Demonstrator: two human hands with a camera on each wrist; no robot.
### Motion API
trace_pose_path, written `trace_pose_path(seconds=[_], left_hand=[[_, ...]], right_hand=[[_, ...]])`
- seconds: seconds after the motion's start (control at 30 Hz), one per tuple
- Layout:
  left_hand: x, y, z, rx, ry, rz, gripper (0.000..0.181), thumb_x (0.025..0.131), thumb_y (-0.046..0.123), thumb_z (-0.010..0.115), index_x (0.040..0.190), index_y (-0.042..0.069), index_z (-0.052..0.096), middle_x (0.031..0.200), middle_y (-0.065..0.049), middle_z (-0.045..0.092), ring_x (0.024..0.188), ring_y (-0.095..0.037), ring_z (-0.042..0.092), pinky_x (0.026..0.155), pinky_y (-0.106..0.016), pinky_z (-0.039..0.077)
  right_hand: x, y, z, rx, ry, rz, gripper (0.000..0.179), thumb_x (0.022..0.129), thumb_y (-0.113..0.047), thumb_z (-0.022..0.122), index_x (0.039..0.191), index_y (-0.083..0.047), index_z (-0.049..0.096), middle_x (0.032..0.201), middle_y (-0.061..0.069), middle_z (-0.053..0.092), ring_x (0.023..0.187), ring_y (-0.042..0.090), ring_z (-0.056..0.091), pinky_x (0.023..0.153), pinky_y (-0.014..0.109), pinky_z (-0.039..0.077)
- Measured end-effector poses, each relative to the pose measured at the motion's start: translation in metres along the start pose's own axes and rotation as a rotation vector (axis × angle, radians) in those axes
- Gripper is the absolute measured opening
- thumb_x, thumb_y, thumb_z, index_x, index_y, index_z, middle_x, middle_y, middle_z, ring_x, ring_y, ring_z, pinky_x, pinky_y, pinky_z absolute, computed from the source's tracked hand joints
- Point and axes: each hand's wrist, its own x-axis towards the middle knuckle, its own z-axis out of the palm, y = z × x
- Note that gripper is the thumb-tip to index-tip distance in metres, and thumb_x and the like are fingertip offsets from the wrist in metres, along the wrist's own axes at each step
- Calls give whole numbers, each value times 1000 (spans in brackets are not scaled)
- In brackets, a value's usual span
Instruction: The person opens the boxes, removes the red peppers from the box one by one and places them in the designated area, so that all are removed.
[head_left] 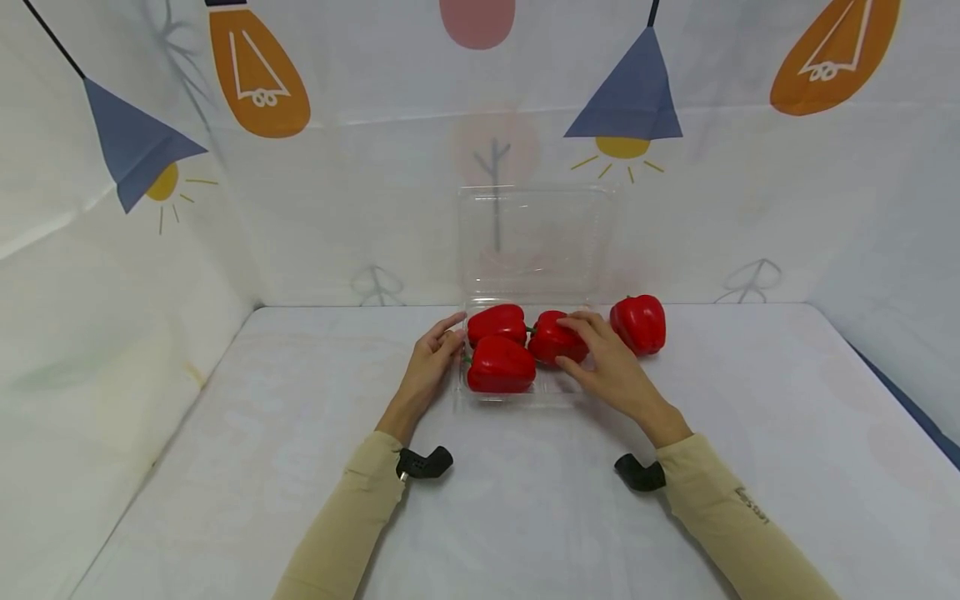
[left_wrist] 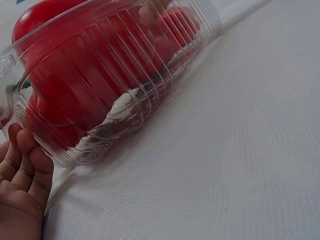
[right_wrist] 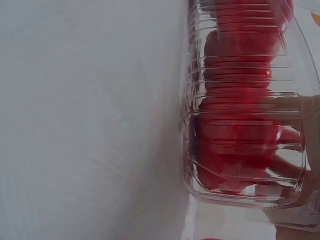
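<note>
Red bell pepper (head_left: pixel 553 337), one of four: centre of the frame, in the right part of a clear plastic container (head_left: pixel 558 384), green stem to the left. Right hand (head_left: pixel 609 365): grip curled round this pepper, fingers over its upper right, thumb at its lower edge.

Upper-left pepper (head_left: pixel 497 322) and lower-left pepper (head_left: pixel 501 367): both in the container's left half, one behind the other. Fourth pepper (head_left: pixel 639 325): outside, on the white desk (head_left: pixel 225 467), right of the container and near the right hand.

Left hand (head_left: pixel 432 357): at the container's left side, fingertips touching its corner in the left wrist view; whether the grip pinches the rim cannot be told.

Lid (head_left: pixel 536 242): clear, raised behind the container, upper centre.

Markings: right sleeve (head_left: pixel 738 525), tan, lower right, bears short dark lettering, too small to read surely. Left sleeve (head_left: pixel 341 521): tan, lower left. Backdrop (head_left: pixel 375 192): white, printed with blue lamps and orange bulbs, across the upper frame.
</note>
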Motion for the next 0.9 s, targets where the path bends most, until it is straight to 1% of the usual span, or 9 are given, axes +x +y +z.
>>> trace_pose_path(seconds=[0.23, 0.4, 0.6, 0.77, 0.9], left_hand=[[0, 0, 0, 1, -2, 7, 39, 95, 19, 56, 133, 13, 53, 69, 7, 47, 64, -5, 45, 59, -16, 38], [0, 0, 0, 0, -2, 5, 39, 95, 19, 56, 133, 13, 53, 68, 7, 47, 65, -5, 45, 60, -15, 39], [0, 0, -1, 3, -4, -1, 39, 95, 21, 56, 134, 14, 52, 70, 6, 49, 66, -6, 47, 62, -15, 41], [0, 0, -1, 3, -3, -2, 38, 95, 21, 56, 133, 16, 54, 69, 6, 47, 65, -6, 45, 59, -16, 38], [0, 0, -1, 8, -5, 0, 38, 95, 21, 56, 133, 15, 53, 69, 6, 47, 65, -6, 45, 59, -16, 37]], right_hand=[[1, -2, -1, -14, -32, -11, 55, 80, -19, 74, 128, -13, 47, 147, 17, 37, 133, 34, 39, 97, 52, 45], [2, -3, -2, -18, -40, -25, 52, 81, -18, 73, 126, -13, 47, 144, 14, 41, 132, 32, 41, 100, 50, 44], [2, -2, 0, -27, -15, -53, 50, 82, -17, 73, 124, -13, 48, 138, 12, 45, 128, 29, 42, 99, 48, 45], [1, -2, 2, -29, 14, -60, 51, 81, -17, 74, 124, -12, 49, 135, 11, 46, 126, 28, 44, 96, 47, 47], [0, -2, 2, -58, 60, -78, 52, 79, -18, 75, 123, -10, 50, 133, 12, 47, 123, 28, 45, 96, 48, 47]])
